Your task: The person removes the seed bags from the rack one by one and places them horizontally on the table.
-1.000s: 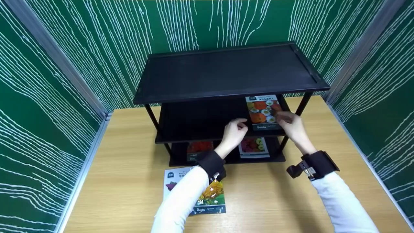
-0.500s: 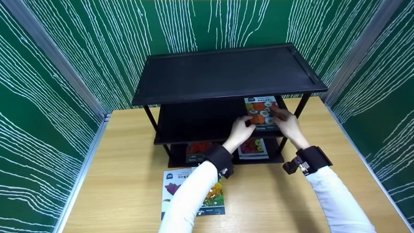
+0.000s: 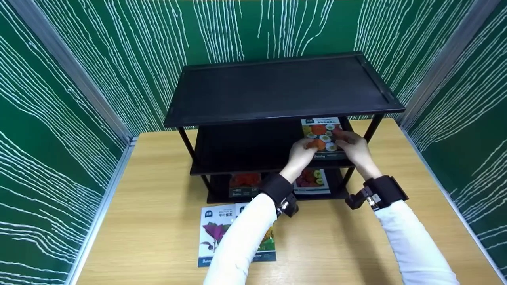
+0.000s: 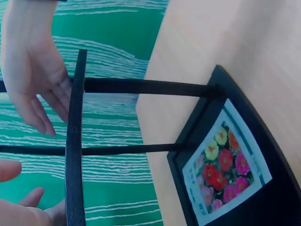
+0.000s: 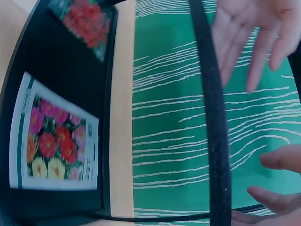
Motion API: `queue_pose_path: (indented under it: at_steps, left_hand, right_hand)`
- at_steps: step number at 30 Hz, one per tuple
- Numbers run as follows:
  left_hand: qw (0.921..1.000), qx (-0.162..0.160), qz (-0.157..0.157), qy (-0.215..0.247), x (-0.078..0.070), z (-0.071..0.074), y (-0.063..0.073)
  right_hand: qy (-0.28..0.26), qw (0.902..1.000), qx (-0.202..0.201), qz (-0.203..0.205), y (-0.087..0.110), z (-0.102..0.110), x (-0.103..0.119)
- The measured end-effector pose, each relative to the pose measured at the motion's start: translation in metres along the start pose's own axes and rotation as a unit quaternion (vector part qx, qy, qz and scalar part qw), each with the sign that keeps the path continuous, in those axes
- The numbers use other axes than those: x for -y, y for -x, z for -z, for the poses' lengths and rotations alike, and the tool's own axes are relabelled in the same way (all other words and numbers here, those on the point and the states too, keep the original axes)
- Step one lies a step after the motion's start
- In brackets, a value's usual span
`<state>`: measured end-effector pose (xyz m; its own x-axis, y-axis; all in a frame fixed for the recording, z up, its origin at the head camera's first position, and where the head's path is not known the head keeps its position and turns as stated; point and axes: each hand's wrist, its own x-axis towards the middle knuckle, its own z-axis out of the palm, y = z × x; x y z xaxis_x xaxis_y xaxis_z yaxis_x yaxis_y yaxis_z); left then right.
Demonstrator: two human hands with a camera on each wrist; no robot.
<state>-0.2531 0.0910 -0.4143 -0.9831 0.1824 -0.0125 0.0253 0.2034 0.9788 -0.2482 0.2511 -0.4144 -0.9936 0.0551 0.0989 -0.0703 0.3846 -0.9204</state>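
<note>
I'm bracketing the flower packet (image 3: 325, 138), which is lying at the right end of the middle shelf (image 3: 245, 148), with my left hand (image 3: 300, 155) and right hand (image 3: 354, 149) at opposite sides, probably for even guidance. Both hands are extending loosely straight fingers, apparently pinching nothing; whether the fingertips are actually pressing its edges, I can't tell.

Five packets (image 3: 325, 137); one rack (image 3: 283, 89)
</note>
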Motion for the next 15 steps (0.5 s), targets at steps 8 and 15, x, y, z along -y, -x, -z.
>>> queue_pose_path:
  at_steps: [8, 15]
  left_hand:
    - [0.9908, -0.060, 0.088, 0.084, 0.003, 0.004, -0.005]
    - [0.9873, -0.074, 0.072, 0.120, 0.041, 0.001, -0.033]
  right_hand:
    - [-0.154, 0.9797, -0.026, -0.126, 0.000, 0.006, 0.006]
    - [-0.296, 0.9429, -0.025, -0.151, 0.004, 0.009, 0.011]
